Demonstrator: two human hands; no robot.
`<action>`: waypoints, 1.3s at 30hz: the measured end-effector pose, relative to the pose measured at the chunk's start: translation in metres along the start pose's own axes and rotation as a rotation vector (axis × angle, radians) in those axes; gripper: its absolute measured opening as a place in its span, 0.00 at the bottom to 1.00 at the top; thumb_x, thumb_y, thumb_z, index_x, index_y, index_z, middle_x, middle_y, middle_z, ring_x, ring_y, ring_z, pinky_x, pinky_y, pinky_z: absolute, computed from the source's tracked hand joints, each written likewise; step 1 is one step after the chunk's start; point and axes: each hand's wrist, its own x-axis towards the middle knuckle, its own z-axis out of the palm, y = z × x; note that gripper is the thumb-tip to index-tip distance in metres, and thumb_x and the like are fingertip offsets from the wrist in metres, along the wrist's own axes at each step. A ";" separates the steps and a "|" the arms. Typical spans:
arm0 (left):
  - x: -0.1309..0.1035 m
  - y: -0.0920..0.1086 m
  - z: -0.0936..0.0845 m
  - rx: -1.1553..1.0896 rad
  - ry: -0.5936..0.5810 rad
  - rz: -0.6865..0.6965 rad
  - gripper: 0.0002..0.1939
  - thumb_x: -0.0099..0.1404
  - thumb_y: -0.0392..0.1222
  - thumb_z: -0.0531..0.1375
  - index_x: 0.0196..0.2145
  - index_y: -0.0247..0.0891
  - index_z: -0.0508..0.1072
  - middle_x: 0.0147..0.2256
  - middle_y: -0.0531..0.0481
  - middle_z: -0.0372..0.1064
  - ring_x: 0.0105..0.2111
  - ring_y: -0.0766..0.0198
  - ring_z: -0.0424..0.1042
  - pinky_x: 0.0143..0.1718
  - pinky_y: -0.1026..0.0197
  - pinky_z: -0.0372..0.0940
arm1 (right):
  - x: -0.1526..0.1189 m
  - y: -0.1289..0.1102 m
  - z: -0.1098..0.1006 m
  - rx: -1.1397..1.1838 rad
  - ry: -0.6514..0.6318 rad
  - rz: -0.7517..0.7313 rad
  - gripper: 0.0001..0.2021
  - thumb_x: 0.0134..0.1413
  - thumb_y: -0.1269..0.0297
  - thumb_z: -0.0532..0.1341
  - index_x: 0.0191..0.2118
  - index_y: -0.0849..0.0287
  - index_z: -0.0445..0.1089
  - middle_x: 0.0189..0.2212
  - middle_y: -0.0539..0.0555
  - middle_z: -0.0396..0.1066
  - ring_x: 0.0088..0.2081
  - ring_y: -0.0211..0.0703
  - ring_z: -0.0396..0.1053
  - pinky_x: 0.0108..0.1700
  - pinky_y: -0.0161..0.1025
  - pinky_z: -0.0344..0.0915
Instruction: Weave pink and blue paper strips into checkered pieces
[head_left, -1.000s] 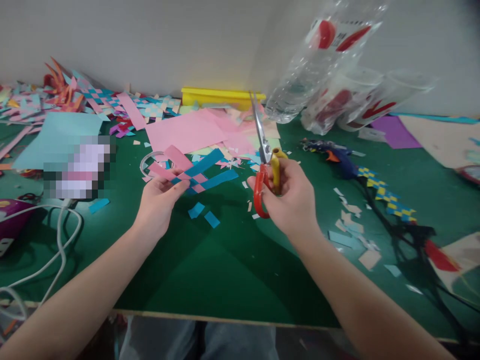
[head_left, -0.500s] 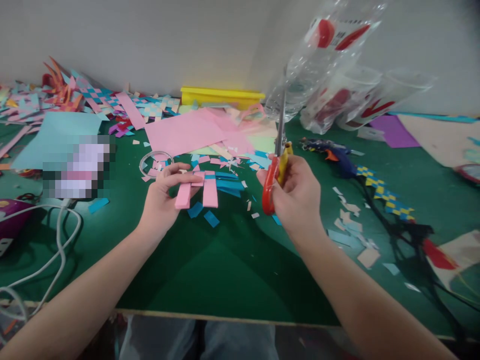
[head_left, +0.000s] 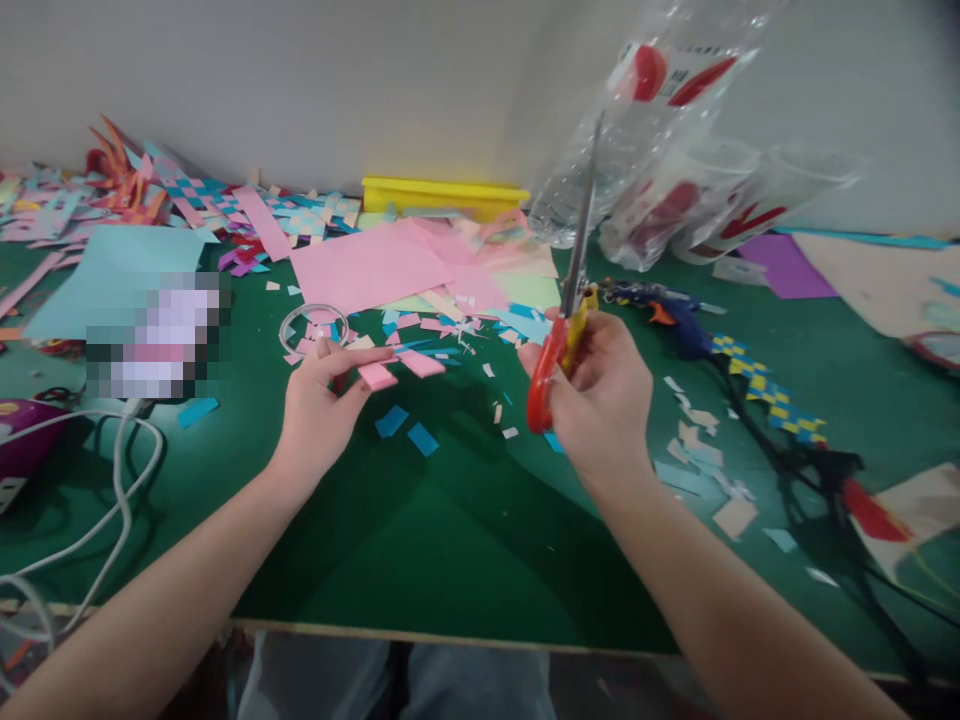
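Observation:
My left hand (head_left: 319,405) pinches a small woven piece of pink and blue paper strips (head_left: 409,360), held almost flat and edge-on above the green table (head_left: 450,520). My right hand (head_left: 600,395) grips scissors (head_left: 559,320) with one red and one yellow handle; the closed blades point up and away, slightly right. The scissors are apart from the woven piece, to its right. Small pink and blue paper offcuts (head_left: 409,428) lie on the table beneath both hands.
Pink paper sheets (head_left: 371,265) and a yellow tray (head_left: 442,193) lie behind. Clear plastic bags (head_left: 660,150) hang at upper right. A blue glue gun (head_left: 675,320) with a black cord and a blue-yellow woven strip (head_left: 772,395) lie right. White cables (head_left: 112,470) sit left.
The woven piece has been turned from face-up to nearly edge-on in my left hand. The scissors have swung from leaning left to leaning right, blades still up.

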 end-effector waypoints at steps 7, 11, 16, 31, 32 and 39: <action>-0.003 0.011 0.000 0.010 -0.023 -0.075 0.15 0.61 0.48 0.62 0.20 0.37 0.72 0.18 0.57 0.46 0.21 0.71 0.45 0.21 0.63 0.43 | -0.001 0.000 -0.001 -0.007 -0.001 -0.010 0.13 0.45 0.62 0.66 0.38 0.49 0.64 0.38 0.51 0.67 0.38 0.43 0.68 0.47 0.53 0.71; -0.002 0.007 0.002 -0.017 -0.028 -0.017 0.10 0.59 0.46 0.64 0.24 0.41 0.77 0.20 0.55 0.53 0.22 0.69 0.52 0.22 0.64 0.50 | -0.001 -0.003 -0.001 0.016 0.000 -0.007 0.12 0.46 0.62 0.66 0.37 0.49 0.63 0.37 0.51 0.66 0.38 0.43 0.68 0.47 0.53 0.71; -0.001 0.002 0.003 0.009 -0.018 0.202 0.06 0.58 0.43 0.65 0.36 0.49 0.79 0.30 0.52 0.64 0.32 0.63 0.64 0.33 0.59 0.61 | -0.001 -0.003 -0.001 -0.031 -0.006 -0.024 0.14 0.46 0.59 0.67 0.39 0.50 0.64 0.40 0.54 0.67 0.42 0.47 0.69 0.43 0.52 0.72; -0.003 0.002 -0.006 0.400 0.023 0.237 0.09 0.64 0.45 0.59 0.38 0.50 0.79 0.22 0.55 0.73 0.23 0.63 0.66 0.37 0.54 0.53 | 0.000 -0.001 -0.002 -0.038 0.003 -0.049 0.14 0.46 0.60 0.67 0.40 0.48 0.65 0.41 0.54 0.68 0.45 0.51 0.69 0.44 0.55 0.72; -0.004 0.002 -0.006 0.414 0.020 0.252 0.09 0.64 0.44 0.58 0.38 0.51 0.79 0.25 0.54 0.75 0.25 0.62 0.68 0.37 0.54 0.53 | 0.000 0.000 -0.002 -0.043 0.005 -0.053 0.15 0.46 0.60 0.67 0.40 0.48 0.65 0.41 0.54 0.68 0.44 0.51 0.69 0.44 0.55 0.72; -0.010 0.000 -0.003 0.444 0.084 0.262 0.10 0.63 0.45 0.60 0.41 0.53 0.78 0.25 0.55 0.77 0.23 0.61 0.66 0.33 0.56 0.56 | -0.001 0.004 -0.002 -0.123 -0.015 -0.129 0.15 0.51 0.59 0.64 0.44 0.47 0.63 0.42 0.55 0.68 0.44 0.51 0.69 0.45 0.57 0.72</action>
